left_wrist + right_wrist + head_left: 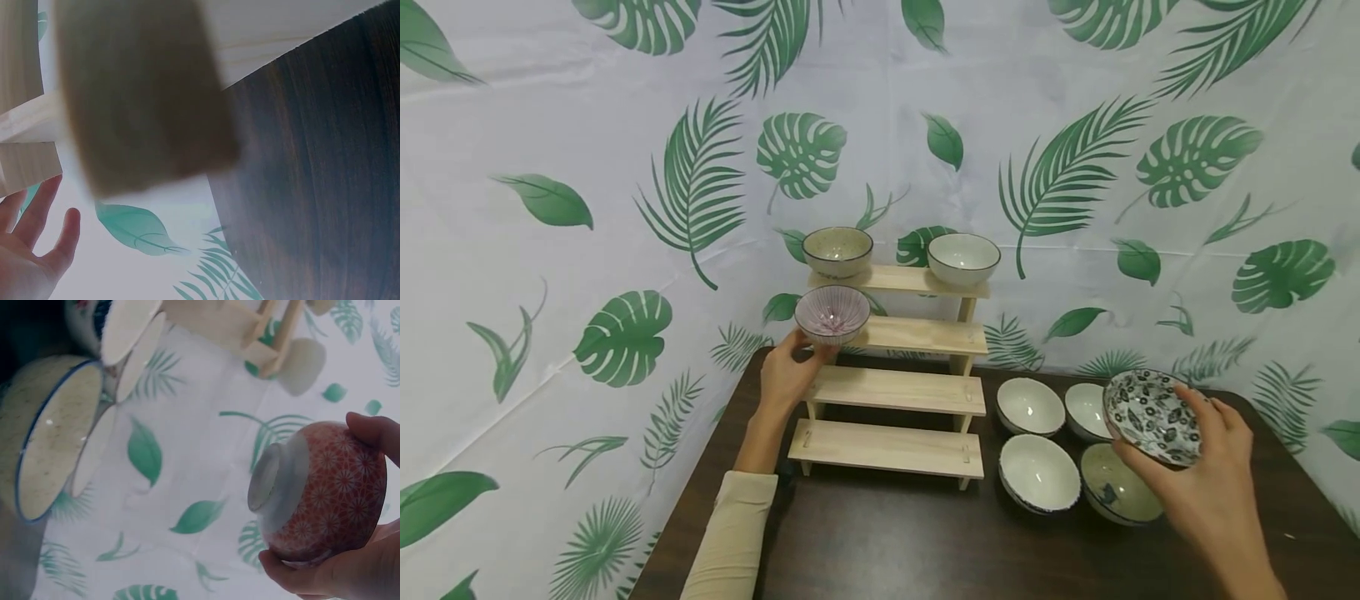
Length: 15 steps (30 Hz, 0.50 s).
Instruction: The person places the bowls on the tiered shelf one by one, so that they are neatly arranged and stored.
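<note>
A pink bowl with radiating stripes [832, 315] is at the left end of the rack's second tier from the top. Just under its near side is my left hand [790, 371], its fingers spread and loose in the left wrist view; whether they touch the bowl I cannot tell. My right hand [1213, 467] grips a patterned bowl [1152, 417] by the rim, thumb on one side and fingers on the other. Its inside shows black-and-white flowers. Seen from the right wrist, the same bowl [331, 494] has a red flowered outside and a pale foot.
The four-tier wooden rack [887, 446] stands on a dark table [910, 542]. On its top tier are a speckled bowl [838, 252] and a white bowl [964, 258]. Several bowls [1040, 473] are grouped right of the rack, below my right hand. Leaf-print cloth [925, 150] hangs behind.
</note>
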Each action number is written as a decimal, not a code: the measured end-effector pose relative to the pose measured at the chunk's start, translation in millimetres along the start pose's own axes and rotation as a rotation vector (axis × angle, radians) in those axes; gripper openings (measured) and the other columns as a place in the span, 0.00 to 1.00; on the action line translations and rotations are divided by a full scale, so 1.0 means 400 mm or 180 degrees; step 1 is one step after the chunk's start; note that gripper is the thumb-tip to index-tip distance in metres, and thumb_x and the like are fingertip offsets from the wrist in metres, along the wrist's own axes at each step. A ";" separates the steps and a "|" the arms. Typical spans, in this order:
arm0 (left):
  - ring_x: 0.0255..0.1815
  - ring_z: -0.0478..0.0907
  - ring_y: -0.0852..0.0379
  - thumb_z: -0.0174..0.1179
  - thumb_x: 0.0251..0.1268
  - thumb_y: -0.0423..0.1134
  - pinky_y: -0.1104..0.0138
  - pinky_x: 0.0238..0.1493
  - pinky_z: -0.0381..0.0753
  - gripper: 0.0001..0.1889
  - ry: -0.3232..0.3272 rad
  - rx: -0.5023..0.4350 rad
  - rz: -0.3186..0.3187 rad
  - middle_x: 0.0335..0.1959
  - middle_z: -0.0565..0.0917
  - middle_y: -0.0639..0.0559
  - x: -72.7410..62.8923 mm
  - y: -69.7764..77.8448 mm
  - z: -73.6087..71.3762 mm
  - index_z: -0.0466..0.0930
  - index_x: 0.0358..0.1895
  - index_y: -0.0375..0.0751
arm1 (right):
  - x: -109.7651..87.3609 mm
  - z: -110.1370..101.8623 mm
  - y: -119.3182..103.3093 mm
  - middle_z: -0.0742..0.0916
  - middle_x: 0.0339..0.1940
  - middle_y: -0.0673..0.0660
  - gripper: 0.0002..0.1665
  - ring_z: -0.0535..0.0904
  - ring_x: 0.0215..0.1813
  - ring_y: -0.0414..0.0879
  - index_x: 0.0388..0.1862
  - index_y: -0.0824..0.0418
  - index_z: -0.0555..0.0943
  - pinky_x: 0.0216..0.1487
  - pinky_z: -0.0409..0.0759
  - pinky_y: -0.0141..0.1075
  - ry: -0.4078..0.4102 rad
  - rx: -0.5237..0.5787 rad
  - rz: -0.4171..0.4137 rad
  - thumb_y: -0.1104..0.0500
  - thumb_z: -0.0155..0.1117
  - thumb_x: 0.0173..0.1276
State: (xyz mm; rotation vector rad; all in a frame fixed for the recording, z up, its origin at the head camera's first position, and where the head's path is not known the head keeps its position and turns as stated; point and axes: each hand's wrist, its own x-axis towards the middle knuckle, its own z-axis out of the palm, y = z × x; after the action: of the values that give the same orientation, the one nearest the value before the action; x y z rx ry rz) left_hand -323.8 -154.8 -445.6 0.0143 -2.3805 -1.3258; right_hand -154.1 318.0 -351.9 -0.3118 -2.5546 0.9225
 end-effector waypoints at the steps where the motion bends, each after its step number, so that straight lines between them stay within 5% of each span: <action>1: 0.61 0.83 0.38 0.72 0.59 0.61 0.40 0.64 0.76 0.25 0.0006 0.0004 -0.0002 0.53 0.90 0.46 0.000 0.000 0.000 0.86 0.55 0.52 | -0.003 -0.002 -0.007 0.55 0.81 0.75 0.59 0.53 0.77 0.75 0.83 0.57 0.60 0.60 0.61 0.75 0.0007 0.0009 -0.0019 0.54 0.82 0.56; 15: 0.61 0.83 0.39 0.70 0.59 0.63 0.41 0.64 0.77 0.26 -0.0017 0.0026 -0.0030 0.54 0.90 0.45 -0.001 -0.003 -0.004 0.85 0.55 0.52 | -0.032 -0.001 -0.064 0.55 0.82 0.72 0.60 0.53 0.78 0.75 0.83 0.51 0.59 0.64 0.60 0.76 -0.0150 0.0184 -0.0201 0.52 0.83 0.56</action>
State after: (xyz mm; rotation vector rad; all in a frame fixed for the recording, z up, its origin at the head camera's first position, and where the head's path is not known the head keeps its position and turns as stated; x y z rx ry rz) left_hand -323.2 -156.4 -445.9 0.0246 -2.3932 -1.3219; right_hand -144.5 294.5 -338.9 -0.1937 -2.5592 0.9892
